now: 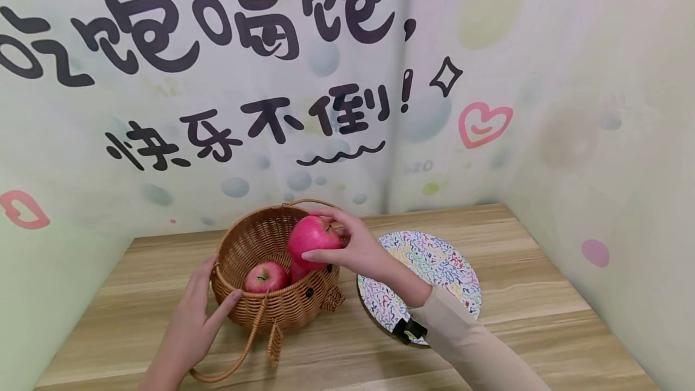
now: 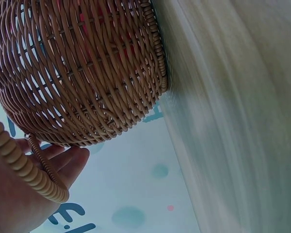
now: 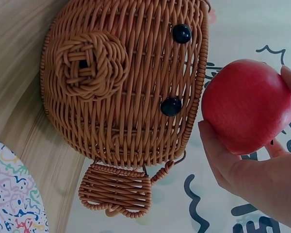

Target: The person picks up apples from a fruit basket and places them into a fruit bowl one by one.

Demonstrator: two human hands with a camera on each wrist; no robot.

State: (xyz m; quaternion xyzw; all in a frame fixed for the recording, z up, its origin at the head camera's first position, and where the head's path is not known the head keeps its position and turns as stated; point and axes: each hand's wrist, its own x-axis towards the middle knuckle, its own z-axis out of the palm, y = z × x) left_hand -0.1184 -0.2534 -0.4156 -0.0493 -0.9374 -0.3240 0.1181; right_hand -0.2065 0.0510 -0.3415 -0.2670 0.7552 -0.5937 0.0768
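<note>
A round wicker basket [image 1: 282,309] with black button eyes and a woven snout holds a red apple [image 1: 266,278]. Part of another apple [image 1: 297,273] shows beside it, mostly hidden. My right hand [image 1: 365,251] grips a red apple [image 1: 312,240] between thumb and fingers, overlapping the basket's right rim in the head view; in the right wrist view the held apple [image 3: 248,107] is just past the rim. With my left hand [image 1: 191,321] I hold the basket's left side, thumb at the rim and fingers along the outer wall. A wicker handle [image 2: 26,165] hangs across that hand.
Right of the basket, a round board [image 1: 434,258] with multicoloured squiggles lies on the wood-grain table [image 1: 543,324], a black piece [image 1: 409,330] at its near edge. Behind the table stands a printed wall [image 1: 347,186] with large dark lettering.
</note>
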